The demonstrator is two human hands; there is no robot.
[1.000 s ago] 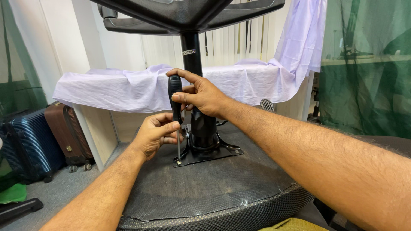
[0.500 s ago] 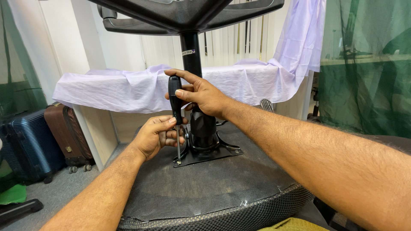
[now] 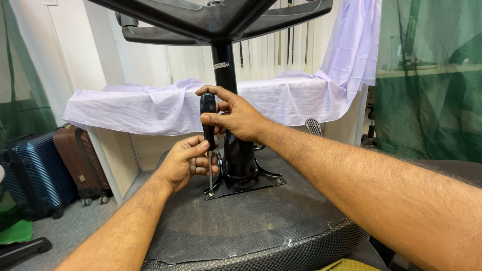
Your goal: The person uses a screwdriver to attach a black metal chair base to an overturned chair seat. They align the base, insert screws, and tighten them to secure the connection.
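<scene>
An office chair lies upside down, with its mesh seat underside (image 3: 241, 226) facing up. A black mounting plate (image 3: 251, 184) sits on it, and a black gas column (image 3: 236, 150) rises to the star base (image 3: 211, 20) at the top. My right hand (image 3: 233, 115) grips the black handle of a screwdriver (image 3: 208, 113) that stands upright, its metal shaft reaching down to the plate's front left corner. My left hand (image 3: 188, 163) holds the lower part of the screwdriver, fingers around the shaft just above the plate.
A lilac cloth (image 3: 150, 105) covers a white table behind the chair. A blue suitcase (image 3: 30, 175) and a brown suitcase (image 3: 80, 160) stand on the floor at left. Green netting (image 3: 432, 75) hangs at right. White blinds hang at the back.
Both hands stay on the screwdriver. My right hand's fingers have shifted slightly around the handle; the tool stays upright at the same spot.
</scene>
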